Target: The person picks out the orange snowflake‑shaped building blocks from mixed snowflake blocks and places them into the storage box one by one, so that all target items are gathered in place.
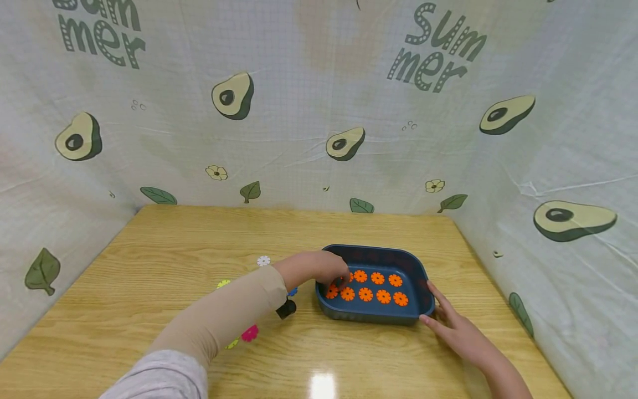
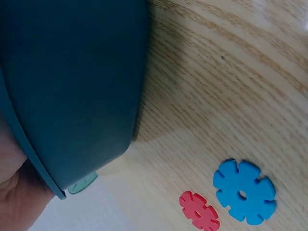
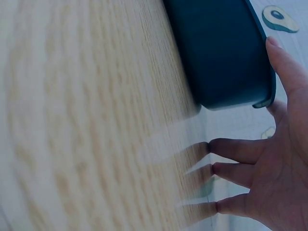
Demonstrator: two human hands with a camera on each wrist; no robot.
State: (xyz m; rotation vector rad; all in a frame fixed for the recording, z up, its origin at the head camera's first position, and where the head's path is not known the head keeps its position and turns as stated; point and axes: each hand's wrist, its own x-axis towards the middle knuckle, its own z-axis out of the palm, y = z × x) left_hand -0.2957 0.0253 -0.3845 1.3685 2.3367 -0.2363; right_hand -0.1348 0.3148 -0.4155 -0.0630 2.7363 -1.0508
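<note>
A dark blue rectangular tray (image 1: 374, 318) with rounded corners stands on the wooden table. Inside it lie two rows of orange snowflake discs (image 1: 366, 294), round with notched edges. My left hand (image 1: 329, 267) reaches over the tray's left end, its fingers bent down among the discs there. Its fingertips are hidden, so whether it pinches a disc does not show. At the tray's right end, my right hand (image 1: 456, 331) touches the rim with spread fingers. In the right wrist view, several straight fingers (image 3: 238, 150) of that hand rest on the tabletop beside the tray.
Left of the tray, loose discs lie partly behind the left forearm: a white disc (image 1: 263, 260), a pink disc (image 1: 250, 333), yellow ones and a blue disc (image 2: 244, 191). A black wrist camera (image 1: 286, 309) is on the left wrist. Printed cloth (image 1: 299, 111) hangs around the table.
</note>
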